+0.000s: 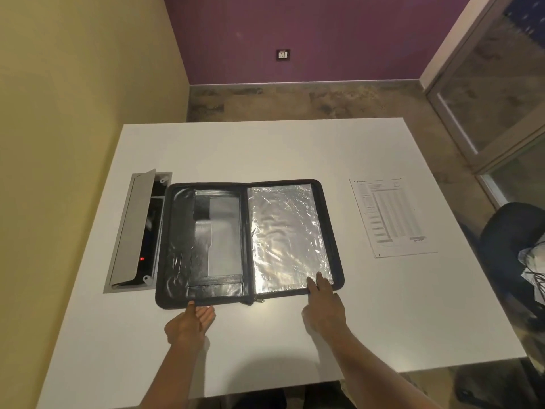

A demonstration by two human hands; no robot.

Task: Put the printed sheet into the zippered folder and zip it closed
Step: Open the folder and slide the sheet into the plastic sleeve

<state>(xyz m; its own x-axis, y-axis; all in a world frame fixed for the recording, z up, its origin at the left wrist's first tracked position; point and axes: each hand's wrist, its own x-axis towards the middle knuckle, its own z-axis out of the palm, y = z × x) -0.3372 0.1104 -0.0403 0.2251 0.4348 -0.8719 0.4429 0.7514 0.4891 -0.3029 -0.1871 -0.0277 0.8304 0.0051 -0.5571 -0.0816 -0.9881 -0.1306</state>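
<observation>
Sheet [392, 216] right of open folder [206, 240]; both hands unclenched, left hand [188, 321], right hand [324, 308] touching folder's near edge.

I saw the black zippered folder [250, 242] lying open and flat on the white table, crinkled clear sleeves on its right half, while the printed sheet [392, 216] lay flat, well apart to its right, outside it.
</observation>
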